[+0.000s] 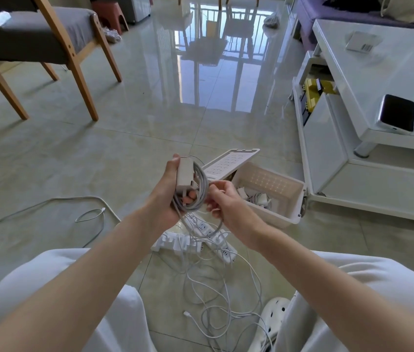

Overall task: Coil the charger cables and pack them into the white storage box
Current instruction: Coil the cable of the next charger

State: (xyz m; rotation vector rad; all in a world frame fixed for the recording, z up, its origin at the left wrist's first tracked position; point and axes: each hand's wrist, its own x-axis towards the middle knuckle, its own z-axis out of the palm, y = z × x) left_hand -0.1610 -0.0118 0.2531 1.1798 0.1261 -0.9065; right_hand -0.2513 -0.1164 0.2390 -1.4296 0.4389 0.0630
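Observation:
My left hand (169, 196) grips a white charger brick (185, 174) with grey cable loops (199, 191) wound round it. Just to the right, my right hand (222, 201) pinches the free end of that cable, which hangs down toward the floor. The white storage box (284, 214) stands on the floor behind my right hand, its perforated lid (228, 162) tipped open, with a few chargers and cables (256, 196) inside. Below my hands lie white power strips (201, 237) and a tangle of loose white cables (213, 295).
A long cable (48, 201) runs across the tiles at left. A wooden chair (48, 47) stands at the back left. At the right stands a white glass coffee table (378, 80) with a phone (396, 113) on it. My knees and a white clog (274, 316) fill the bottom.

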